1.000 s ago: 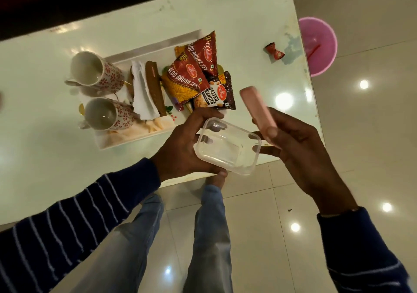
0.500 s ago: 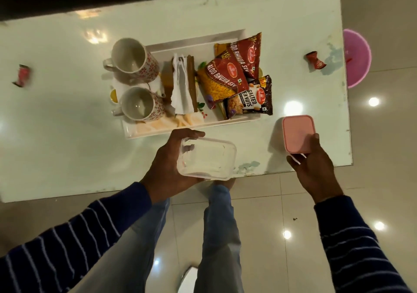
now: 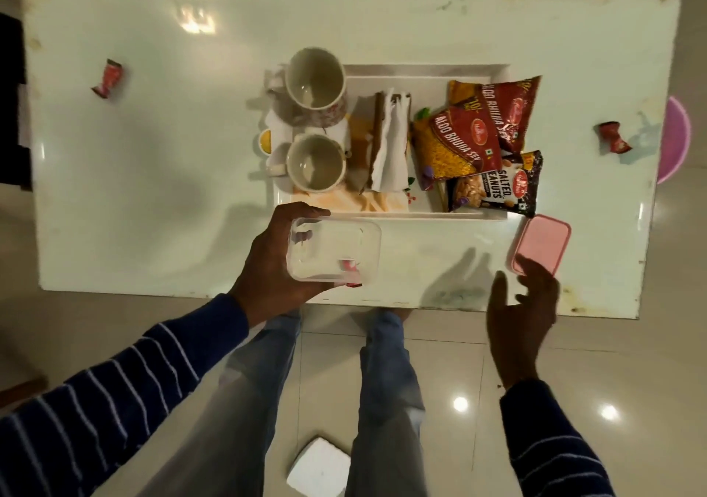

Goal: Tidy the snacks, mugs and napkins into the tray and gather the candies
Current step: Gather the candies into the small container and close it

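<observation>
My left hand grips a clear plastic box above the table's near edge; a red candy shows through or under it. Just behind the pink lid that lies flat on the table, my right hand hovers open, holding nothing. The white tray holds two mugs, folded napkins, red snack packets and a peanut packet. One red candy lies at the table's left, another at the right.
The white table ends close to my legs. A pink bucket stands on the floor past the right edge. A white square object lies on the floor between my feet.
My right hand set the pink lid on the table and let go, drawing back with spread fingers. My left hand kept the clear box, and the view widened over the table.
</observation>
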`<state>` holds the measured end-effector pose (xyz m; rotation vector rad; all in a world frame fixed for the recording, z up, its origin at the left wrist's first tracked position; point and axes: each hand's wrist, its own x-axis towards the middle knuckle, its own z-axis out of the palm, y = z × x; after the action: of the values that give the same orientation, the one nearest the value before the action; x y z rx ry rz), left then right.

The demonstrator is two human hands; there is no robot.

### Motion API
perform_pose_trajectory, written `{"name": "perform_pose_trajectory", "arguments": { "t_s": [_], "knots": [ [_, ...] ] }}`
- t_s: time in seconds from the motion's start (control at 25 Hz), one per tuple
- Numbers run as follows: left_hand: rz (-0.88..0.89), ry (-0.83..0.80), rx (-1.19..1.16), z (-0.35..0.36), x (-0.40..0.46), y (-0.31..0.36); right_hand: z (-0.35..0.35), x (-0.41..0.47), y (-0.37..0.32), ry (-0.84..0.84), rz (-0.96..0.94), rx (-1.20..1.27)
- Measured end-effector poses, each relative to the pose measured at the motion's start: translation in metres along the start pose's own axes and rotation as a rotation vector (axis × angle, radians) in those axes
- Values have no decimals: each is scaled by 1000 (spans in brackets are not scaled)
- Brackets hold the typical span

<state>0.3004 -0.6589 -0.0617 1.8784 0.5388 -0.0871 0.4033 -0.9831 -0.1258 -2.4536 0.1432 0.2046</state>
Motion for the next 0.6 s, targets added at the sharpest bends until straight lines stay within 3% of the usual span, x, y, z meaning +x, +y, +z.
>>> {"name": "perform_pose_trajectory", "arguments": {
  "t_s": [0.08,0.2,0.36,0.6],
  "knots": [
    [-7,31,-3,-13,-5,-10,28,-33,-31,-210,-153,-6],
    [-38,64,-16,-32,-15,-23,73,-74,-75,-412,-137,53],
    [-37,88,-8,-54,-24,-48,114,-98,-104,-479,-22,-63],
    [-24,101,-29,-65,-32,-78,139,-97,-104,-494,-119,-132]
  ]
}}
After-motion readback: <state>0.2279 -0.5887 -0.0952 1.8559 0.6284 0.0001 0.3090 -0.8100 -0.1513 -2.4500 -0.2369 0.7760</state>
